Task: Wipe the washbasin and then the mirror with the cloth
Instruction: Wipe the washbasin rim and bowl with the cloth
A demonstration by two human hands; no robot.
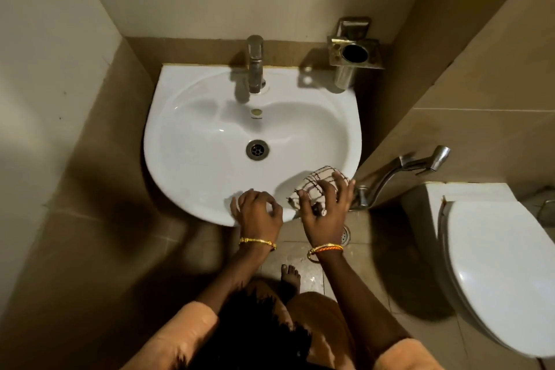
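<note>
A white washbasin (192, 165) hangs on the tiled back wall, with a steel tap (255, 64) at its rear and a drain (257, 149) in the bowl. A checked cloth (315, 182) lies bunched on the basin's front right rim. My right hand (326, 209) presses down on the cloth with its fingers spread over it. My left hand (258, 212) rests on the front rim just to the left of the cloth, fingers curled and holding nothing. The mirror is out of view.
A metal tumbler holder (354, 54) is fixed to the wall at the basin's back right. A hand spray (420, 164) hangs on the right wall, beside a white toilet (492, 264). A floor drain (345, 234) and my bare foot (290, 275) show below the basin.
</note>
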